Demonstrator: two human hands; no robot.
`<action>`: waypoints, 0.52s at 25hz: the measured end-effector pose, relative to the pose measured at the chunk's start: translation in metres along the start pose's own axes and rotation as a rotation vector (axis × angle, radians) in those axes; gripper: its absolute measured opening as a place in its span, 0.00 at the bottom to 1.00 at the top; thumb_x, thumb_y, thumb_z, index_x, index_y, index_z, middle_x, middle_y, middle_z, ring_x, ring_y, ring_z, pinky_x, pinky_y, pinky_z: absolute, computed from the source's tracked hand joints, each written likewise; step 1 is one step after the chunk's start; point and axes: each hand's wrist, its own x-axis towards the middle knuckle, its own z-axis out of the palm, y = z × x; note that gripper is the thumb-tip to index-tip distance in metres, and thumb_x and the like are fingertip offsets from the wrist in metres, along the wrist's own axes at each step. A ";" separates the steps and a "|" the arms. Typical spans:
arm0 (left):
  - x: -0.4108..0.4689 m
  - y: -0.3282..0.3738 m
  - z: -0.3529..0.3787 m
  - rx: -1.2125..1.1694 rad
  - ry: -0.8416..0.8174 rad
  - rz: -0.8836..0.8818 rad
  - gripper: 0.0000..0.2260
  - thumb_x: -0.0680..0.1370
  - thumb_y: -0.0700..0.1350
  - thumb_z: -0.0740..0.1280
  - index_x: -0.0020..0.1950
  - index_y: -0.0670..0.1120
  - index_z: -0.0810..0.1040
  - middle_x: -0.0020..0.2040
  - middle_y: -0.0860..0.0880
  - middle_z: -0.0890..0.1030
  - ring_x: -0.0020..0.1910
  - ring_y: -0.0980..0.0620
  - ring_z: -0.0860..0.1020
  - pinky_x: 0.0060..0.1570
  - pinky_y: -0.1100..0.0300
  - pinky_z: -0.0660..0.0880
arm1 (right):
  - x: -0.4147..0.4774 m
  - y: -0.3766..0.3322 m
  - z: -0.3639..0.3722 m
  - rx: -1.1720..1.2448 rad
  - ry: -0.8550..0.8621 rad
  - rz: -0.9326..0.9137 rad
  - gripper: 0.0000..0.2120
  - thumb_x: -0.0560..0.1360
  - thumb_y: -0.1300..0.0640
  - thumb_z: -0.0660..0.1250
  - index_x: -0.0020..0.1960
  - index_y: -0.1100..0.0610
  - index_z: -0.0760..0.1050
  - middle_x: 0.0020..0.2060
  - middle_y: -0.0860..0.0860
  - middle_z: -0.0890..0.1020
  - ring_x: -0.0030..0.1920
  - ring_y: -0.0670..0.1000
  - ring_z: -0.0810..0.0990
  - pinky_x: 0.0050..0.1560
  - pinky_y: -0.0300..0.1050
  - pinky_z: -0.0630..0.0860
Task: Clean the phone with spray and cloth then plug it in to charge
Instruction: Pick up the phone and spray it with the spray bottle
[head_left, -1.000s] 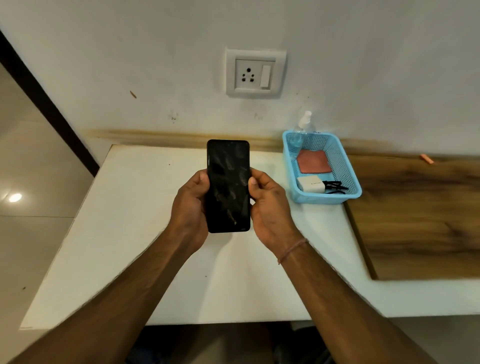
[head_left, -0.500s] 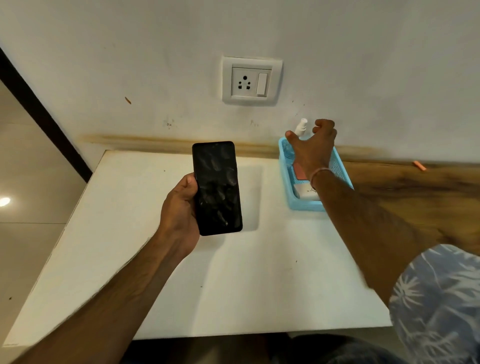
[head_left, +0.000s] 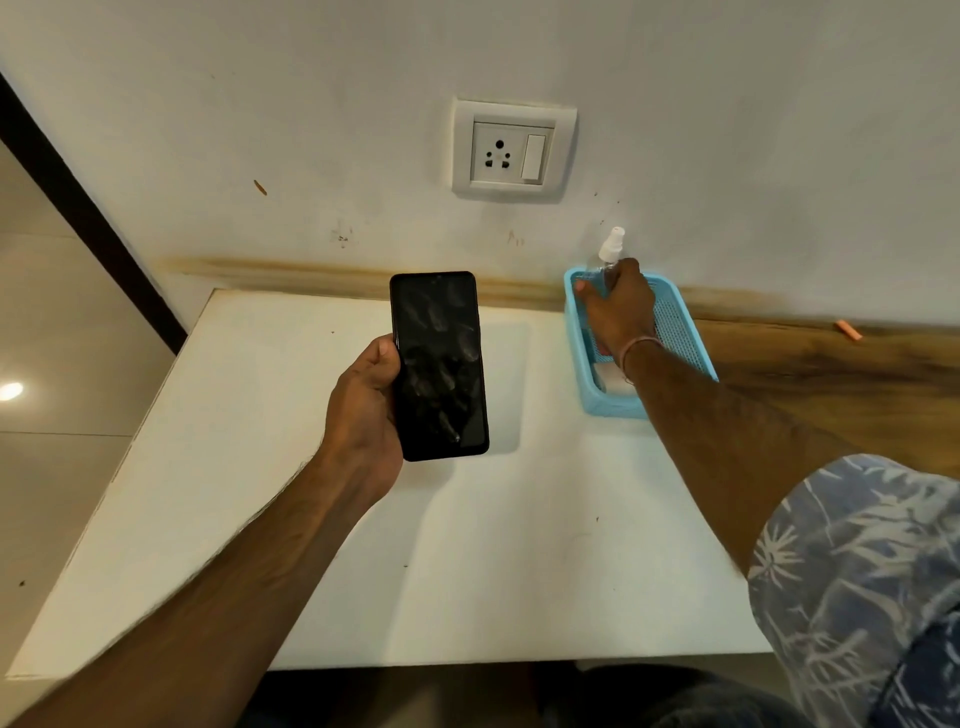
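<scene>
My left hand (head_left: 366, 402) holds a black phone (head_left: 439, 364) upright above the white table, its dark screen covered in smudges. My right hand (head_left: 618, 306) reaches into the far end of a blue mesh basket (head_left: 675, 322) and is closed around a clear spray bottle (head_left: 609, 252), whose white nozzle sticks up above my fingers. My right arm hides most of the basket's contents; a bit of a white charger block (head_left: 610, 376) shows beside my wrist.
A white wall socket with a switch (head_left: 513, 150) sits on the wall above the table's back edge. The white table (head_left: 519, 519) meets a brown wooden surface (head_left: 841, 379) on the right. A small orange piece (head_left: 848, 329) lies by the wall there.
My right hand left the phone, reached to the basket and closed around the spray bottle. My left hand now holds the phone alone, shifted slightly left.
</scene>
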 end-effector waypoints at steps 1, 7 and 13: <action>-0.001 0.000 0.001 0.006 0.005 -0.001 0.14 0.85 0.48 0.57 0.51 0.49 0.81 0.53 0.47 0.85 0.51 0.47 0.85 0.47 0.50 0.80 | -0.001 -0.003 -0.004 0.033 0.003 -0.016 0.20 0.75 0.48 0.68 0.61 0.56 0.69 0.57 0.54 0.78 0.57 0.57 0.77 0.62 0.56 0.74; -0.006 0.005 0.003 0.004 0.020 -0.011 0.16 0.85 0.48 0.57 0.45 0.51 0.82 0.51 0.48 0.86 0.49 0.47 0.85 0.44 0.51 0.81 | -0.043 -0.038 -0.033 0.362 -0.085 -0.120 0.19 0.77 0.49 0.66 0.66 0.52 0.68 0.58 0.51 0.77 0.57 0.53 0.78 0.57 0.49 0.76; -0.009 0.007 0.005 0.014 0.044 -0.028 0.14 0.85 0.49 0.57 0.49 0.49 0.81 0.54 0.45 0.85 0.52 0.44 0.84 0.46 0.49 0.80 | -0.128 -0.095 -0.041 1.054 -0.380 -0.089 0.12 0.80 0.56 0.61 0.62 0.49 0.75 0.45 0.51 0.79 0.47 0.52 0.78 0.49 0.53 0.80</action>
